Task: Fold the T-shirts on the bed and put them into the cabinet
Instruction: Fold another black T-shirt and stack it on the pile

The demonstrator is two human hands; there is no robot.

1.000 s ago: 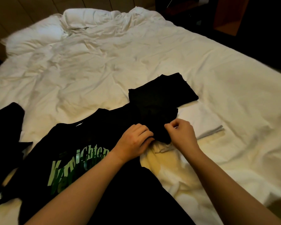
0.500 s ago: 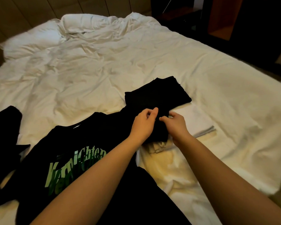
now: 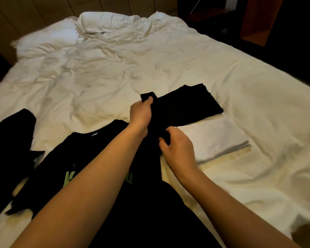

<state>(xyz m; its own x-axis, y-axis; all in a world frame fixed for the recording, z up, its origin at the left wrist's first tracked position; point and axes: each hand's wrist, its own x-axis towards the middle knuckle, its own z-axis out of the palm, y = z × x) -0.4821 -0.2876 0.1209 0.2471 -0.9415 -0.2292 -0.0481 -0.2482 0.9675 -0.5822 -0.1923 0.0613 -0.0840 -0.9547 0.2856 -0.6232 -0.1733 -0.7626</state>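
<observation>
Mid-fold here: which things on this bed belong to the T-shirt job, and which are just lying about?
Job:
- black T-shirt with green print, spread out, sleeve gripped by left hand and right hand
- folded black shirt
- folded white shirt
- loose black garment, far left

Lying about:
- rumpled white duvet
- pillows

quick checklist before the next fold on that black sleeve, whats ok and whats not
1. Left hand pinches the sleeve edge: ok.
2. Right hand grips the same sleeve lower down: ok.
3. Black T-shirt with green print spread flat: not ok, the bottom is out of view.
4. Folded black shirt clear of the sleeve: not ok, they overlap.
5. Folded white shirt lies undisturbed: ok.
6. Cabinet open: cannot tell.
</observation>
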